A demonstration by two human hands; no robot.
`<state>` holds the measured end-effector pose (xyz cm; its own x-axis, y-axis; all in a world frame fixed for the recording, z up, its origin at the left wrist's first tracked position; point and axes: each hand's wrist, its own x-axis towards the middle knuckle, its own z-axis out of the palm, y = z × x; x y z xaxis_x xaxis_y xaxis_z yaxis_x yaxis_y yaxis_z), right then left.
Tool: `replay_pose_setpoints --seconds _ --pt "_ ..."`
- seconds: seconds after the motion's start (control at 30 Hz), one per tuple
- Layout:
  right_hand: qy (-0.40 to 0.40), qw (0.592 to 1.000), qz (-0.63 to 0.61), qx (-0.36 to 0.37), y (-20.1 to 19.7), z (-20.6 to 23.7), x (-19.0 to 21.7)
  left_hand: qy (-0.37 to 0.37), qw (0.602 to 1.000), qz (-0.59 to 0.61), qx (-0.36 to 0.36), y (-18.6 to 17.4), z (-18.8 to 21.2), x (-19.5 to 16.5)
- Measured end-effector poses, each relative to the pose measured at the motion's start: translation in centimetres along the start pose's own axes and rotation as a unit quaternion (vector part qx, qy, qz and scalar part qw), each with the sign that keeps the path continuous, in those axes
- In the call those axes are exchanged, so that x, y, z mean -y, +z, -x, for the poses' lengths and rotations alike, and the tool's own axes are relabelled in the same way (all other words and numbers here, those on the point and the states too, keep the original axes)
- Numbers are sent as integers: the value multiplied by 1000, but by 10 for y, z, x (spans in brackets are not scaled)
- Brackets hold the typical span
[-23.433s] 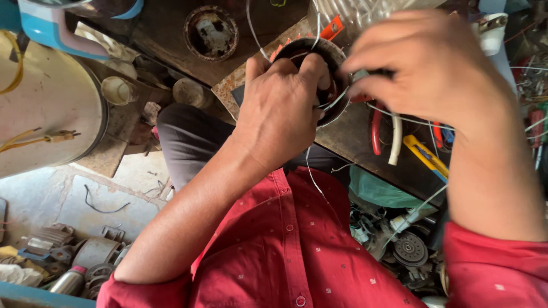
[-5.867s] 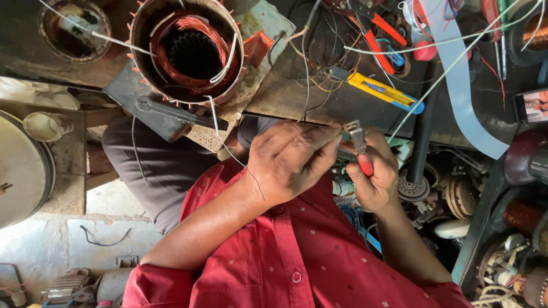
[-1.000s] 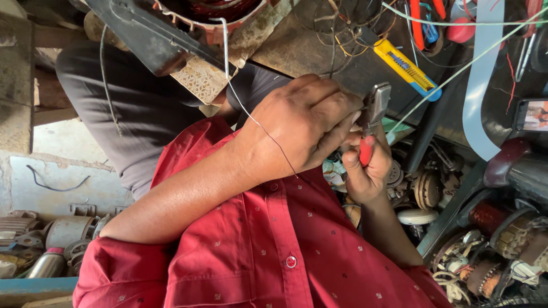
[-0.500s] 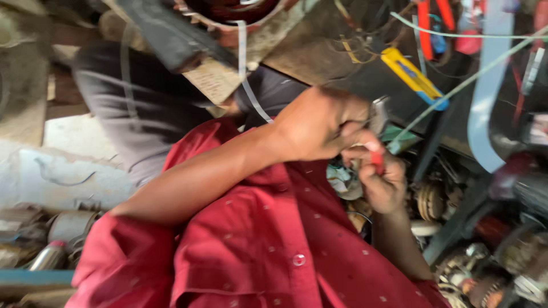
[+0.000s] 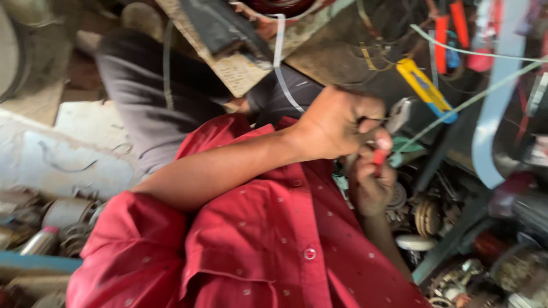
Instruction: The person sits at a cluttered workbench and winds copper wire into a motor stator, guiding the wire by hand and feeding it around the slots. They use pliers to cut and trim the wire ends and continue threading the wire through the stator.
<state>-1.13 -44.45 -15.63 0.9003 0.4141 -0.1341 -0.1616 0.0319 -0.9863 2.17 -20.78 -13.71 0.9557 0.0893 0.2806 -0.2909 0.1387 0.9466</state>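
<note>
Left to right: junk w/ metal parts on the floor, then a red shirt (image 5: 245, 251) filling the lower frame. Left hand (image 5: 337, 125) is curled into a fist, fingers pinched on a thin white wire (image 5: 283, 74) that runs up & away to the motor stator (image 5: 274, 7) at top. Just below, touching it, right hand (image 5: 371, 185) is wrapped round red-handled pliers (image 5: 381, 154), metal tip poking up beside the left knuckles. Yellow tool (image 5: 425, 88) lies farther right on the bench. Blurry.

Cluttered workbench (image 5: 342, 51) with yellow-handled tool (image 5: 425, 88)
</note>
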Motion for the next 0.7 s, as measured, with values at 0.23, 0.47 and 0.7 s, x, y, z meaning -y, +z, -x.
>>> replay_pose_setpoints --seconds 0.23,0.47,0.7 --pt "-2 998 -53 26 4 20 -14 -11 999 24 -26 5 1 -9" --pt "-26 993 -110 -22 5 24 -8 55 998 -12 29 -9 -2 -34" --pt "-41 995 70 53 30 -2 50 72 996 -38 43 -22 2 -41"
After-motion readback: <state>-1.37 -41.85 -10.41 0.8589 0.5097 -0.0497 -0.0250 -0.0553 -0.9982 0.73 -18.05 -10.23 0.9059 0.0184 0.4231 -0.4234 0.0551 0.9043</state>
